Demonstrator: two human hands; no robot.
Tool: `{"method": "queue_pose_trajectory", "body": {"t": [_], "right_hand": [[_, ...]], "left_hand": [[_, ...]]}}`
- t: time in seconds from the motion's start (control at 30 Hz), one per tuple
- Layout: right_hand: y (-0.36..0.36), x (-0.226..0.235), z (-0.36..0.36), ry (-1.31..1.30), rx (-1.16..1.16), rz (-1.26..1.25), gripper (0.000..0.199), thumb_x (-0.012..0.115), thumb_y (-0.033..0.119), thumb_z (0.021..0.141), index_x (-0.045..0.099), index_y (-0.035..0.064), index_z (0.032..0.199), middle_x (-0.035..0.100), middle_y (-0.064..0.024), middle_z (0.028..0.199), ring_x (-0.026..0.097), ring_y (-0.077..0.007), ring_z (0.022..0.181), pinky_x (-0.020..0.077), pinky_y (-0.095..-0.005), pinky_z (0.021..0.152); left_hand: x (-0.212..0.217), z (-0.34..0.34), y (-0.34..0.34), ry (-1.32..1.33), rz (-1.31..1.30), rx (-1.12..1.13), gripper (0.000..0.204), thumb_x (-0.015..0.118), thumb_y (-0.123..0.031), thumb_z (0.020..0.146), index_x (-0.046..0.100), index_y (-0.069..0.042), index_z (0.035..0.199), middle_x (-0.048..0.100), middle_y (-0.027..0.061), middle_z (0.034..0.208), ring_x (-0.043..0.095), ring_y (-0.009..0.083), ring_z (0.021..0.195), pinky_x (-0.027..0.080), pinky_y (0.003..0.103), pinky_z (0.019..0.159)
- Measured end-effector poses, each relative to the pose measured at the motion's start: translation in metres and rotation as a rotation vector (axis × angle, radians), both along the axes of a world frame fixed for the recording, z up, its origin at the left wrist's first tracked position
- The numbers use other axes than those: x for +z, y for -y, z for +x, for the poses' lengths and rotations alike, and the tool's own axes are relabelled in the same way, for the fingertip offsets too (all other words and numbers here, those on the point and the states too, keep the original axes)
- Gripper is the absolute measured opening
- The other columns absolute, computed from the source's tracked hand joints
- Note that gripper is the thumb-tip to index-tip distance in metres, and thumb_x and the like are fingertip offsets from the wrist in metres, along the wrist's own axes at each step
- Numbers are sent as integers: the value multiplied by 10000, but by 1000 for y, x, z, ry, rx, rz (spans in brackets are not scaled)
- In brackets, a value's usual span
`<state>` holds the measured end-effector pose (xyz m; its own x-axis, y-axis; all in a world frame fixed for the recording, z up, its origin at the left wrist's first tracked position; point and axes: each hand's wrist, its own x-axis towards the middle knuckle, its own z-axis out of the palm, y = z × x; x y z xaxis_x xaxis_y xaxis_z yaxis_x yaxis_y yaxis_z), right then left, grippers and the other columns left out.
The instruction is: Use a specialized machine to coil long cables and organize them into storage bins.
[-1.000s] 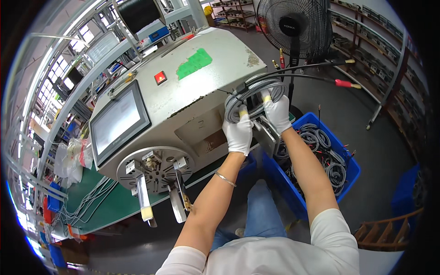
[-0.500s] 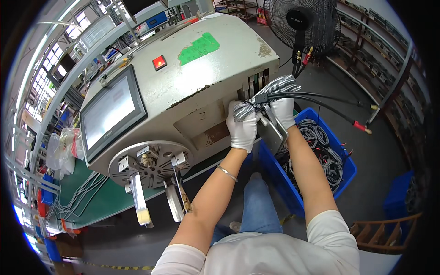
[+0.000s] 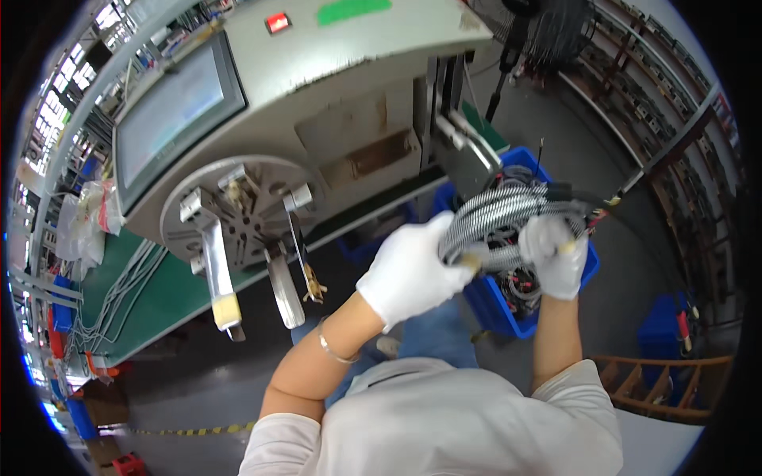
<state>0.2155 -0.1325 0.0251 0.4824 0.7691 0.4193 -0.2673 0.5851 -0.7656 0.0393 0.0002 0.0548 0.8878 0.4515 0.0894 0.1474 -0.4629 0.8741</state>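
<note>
A coil of grey braided cable (image 3: 508, 208) is held up between my white-gloved hands, above a blue bin (image 3: 494, 308). My left hand (image 3: 417, 268) is closed on the coil's left end, its thumb against the lower strands. On the right side of the coil, my right hand (image 3: 556, 255) is also closed round it, a little blurred. From the coil's right end, dark leads with red-tipped plugs (image 3: 683, 325) seem to trail off, smeared by motion. More grey cables lie in the bin beneath, partly hidden by the coil and my right hand.
On the left stands a pale machine (image 3: 317, 47) with a screen (image 3: 178, 119) and a slotted round disc (image 3: 254, 230). Flat arms (image 3: 222, 285) stick out from the disc toward me. Metal rods (image 3: 472, 139) project beside the bin. A wooden rack (image 3: 663, 381) stands at lower right.
Both hands have brought the coil away from the metal fixture at the machine's side, toward me and over the bin. The coil has turned, and the view has shifted.
</note>
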Motion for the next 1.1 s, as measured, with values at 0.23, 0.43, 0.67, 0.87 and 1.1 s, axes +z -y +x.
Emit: {"method": "queue_pose_trajectory", "body": {"t": [0.23, 0.43, 0.67, 0.87, 1.1], "right_hand": [[39, -130, -64, -1329, 347, -541, 212, 464, 243, 988, 540, 63, 904, 289, 52, 502, 295, -53, 406, 288, -201, 403], [5, -144, -112, -1343, 590, -862, 289, 483, 273, 980, 556, -5, 949, 401, 24, 548, 381, -64, 452, 359, -199, 445], [-21, -109, -110, -547, 397, -1111, 576, 479, 513, 933, 525, -16, 1154, 597, -100, 921, 628, -202, 773, 530, -359, 731], [-25, -86, -114, 919, -175, -789, 267, 695, 176, 800, 583, 21, 988, 578, -97, 915, 598, -182, 770, 483, -301, 724], [-44, -66, -133, 1144, 311, -460, 511, 681, 381, 809, 541, 16, 1139, 626, -155, 960, 616, -308, 869, 482, -368, 779]], "left_hand": [[-69, -76, 7, -201, 423, 9, 877, 809, -143, 590, 400, -6, 1353, 433, 260, 1342, 473, 404, 1202, 404, 409, 1016], [-97, -116, 0, -68, 706, -78, 492, 750, -83, 580, 634, -104, 1058, 527, 179, 1246, 471, 386, 1200, 386, 528, 1001], [-110, -153, -16, 109, 307, 223, 336, 700, 32, 556, 630, -32, 878, 647, 96, 858, 638, 278, 827, 505, 355, 789], [-107, -157, -11, -232, -88, 342, 239, 759, -74, 707, 612, -15, 886, 612, 109, 748, 603, 193, 666, 478, 301, 606], [-90, -160, -10, -122, -108, 153, 398, 796, -307, 737, 586, 5, 868, 584, 94, 676, 562, 177, 586, 467, 288, 566]]}}
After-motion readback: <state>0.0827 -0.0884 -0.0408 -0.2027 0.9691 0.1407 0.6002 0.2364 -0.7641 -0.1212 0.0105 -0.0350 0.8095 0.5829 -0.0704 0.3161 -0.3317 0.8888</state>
